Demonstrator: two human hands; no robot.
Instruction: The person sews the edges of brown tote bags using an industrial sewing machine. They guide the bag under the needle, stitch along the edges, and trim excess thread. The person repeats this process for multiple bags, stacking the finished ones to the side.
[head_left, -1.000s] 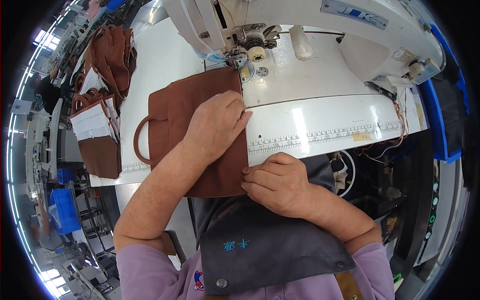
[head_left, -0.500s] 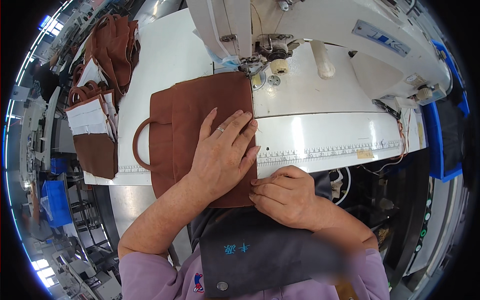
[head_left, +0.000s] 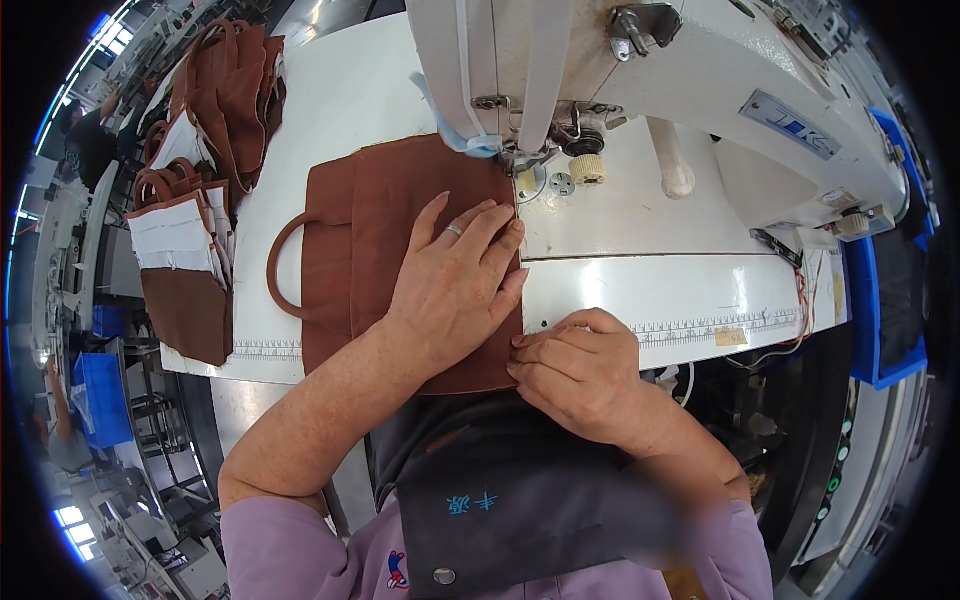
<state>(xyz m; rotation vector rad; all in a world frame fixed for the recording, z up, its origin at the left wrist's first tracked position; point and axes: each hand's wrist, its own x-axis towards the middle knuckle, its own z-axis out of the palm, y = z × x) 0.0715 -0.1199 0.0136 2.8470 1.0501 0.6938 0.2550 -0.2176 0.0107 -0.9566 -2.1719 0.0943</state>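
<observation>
Far off to the left of the hands, a pile of brown bags (head_left: 190,270) lies at the table's edge, some with white paper on them. They look finished, so a good part of the sewing seems done. Nearer in, the brown bag piece (head_left: 400,215) lies flat on the white table (head_left: 640,215), its round handle poking out to the left. The left hand (head_left: 455,290) lies on top of it, fingers spread and pressed flat. Just past those fingertips, the bag's top corner sits under the needle of the white sewing machine (head_left: 700,90). To the right, the right hand (head_left: 580,375) is curled up, pinching the bag's near right edge. I think the seam along that edge is only starting, so most of it is left
</observation>
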